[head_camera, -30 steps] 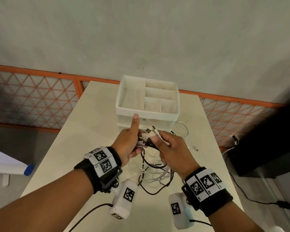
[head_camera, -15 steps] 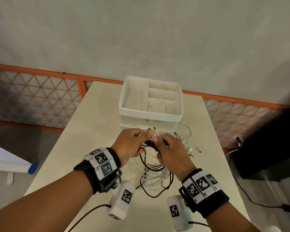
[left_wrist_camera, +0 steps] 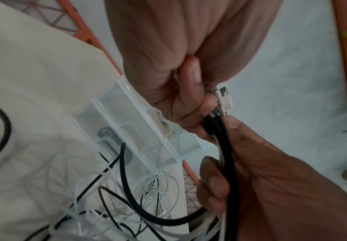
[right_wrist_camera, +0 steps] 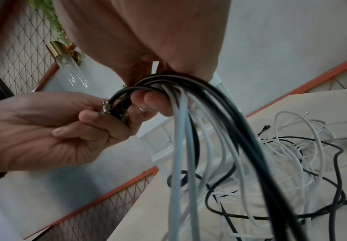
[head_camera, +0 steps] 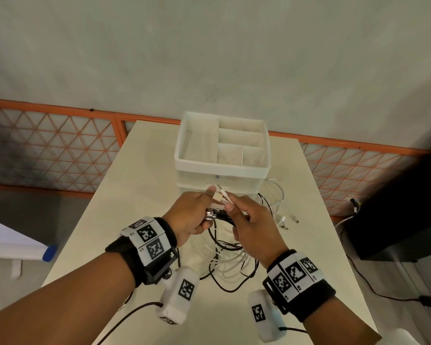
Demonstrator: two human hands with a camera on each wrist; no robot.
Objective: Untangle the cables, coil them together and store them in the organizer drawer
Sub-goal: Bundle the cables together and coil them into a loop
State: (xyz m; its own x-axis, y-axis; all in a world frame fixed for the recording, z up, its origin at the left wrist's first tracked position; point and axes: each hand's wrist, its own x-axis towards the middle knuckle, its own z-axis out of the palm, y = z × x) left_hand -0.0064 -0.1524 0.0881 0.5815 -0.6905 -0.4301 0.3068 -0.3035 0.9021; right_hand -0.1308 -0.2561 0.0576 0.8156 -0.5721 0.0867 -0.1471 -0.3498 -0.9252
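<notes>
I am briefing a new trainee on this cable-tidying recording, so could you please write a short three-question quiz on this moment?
1. True or false: both hands grip the gathered cable ends.
2. Which colours are the cables in the loose tangle on the table? A) red and blue B) black and white C) all grey
3. Fill in: the white organizer stands ___ the hands, farther from the person.

Key
1. True: left hand and right hand both hold them.
2. B
3. beyond

Pale table (head_camera: 144, 185) against grey wall (head_camera: 209, 46) with orange lattice panel (head_camera: 47, 150)
</notes>
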